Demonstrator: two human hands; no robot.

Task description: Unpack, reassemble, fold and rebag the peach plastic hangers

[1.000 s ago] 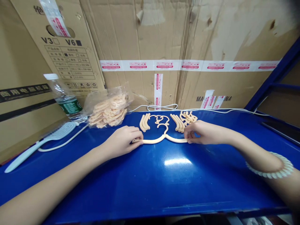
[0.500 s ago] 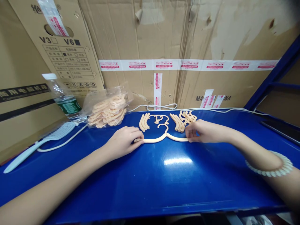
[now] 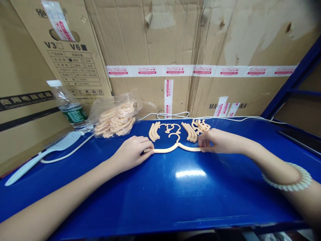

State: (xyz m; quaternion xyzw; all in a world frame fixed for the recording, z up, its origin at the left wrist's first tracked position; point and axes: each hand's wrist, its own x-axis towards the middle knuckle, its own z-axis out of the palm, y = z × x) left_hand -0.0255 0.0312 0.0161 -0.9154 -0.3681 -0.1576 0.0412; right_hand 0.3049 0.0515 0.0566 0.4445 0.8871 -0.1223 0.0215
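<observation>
A peach-coloured clothes hanger (image 3: pixel 165 150) lies on the blue table, its hook pointing away from me and its two curved arms meeting below the hook. My left hand (image 3: pixel 134 149) pinches the tip of the left arm. At the other end, my right hand (image 3: pixel 213 142) has its fingers closed round the tip of the right arm, hiding it. Just beyond the hanger are loose curved hanger arms (image 3: pixel 154 131) on the left and more hanger arms (image 3: pixel 189 132) on the right. Between these two groups lie loose hooks (image 3: pixel 170 128). A pile of small hooks (image 3: pixel 200 126) sits behind my right hand.
A clear bag of peach parts (image 3: pixel 116 117) stands at the back left, beside a water bottle (image 3: pixel 74 112) and a pale blue hairbrush (image 3: pixel 47 154). Cardboard boxes (image 3: pixel 150 40) wall the back. A white cable (image 3: pixel 225 117) runs along their foot; a dark phone-like object (image 3: pixel 299 140) lies right.
</observation>
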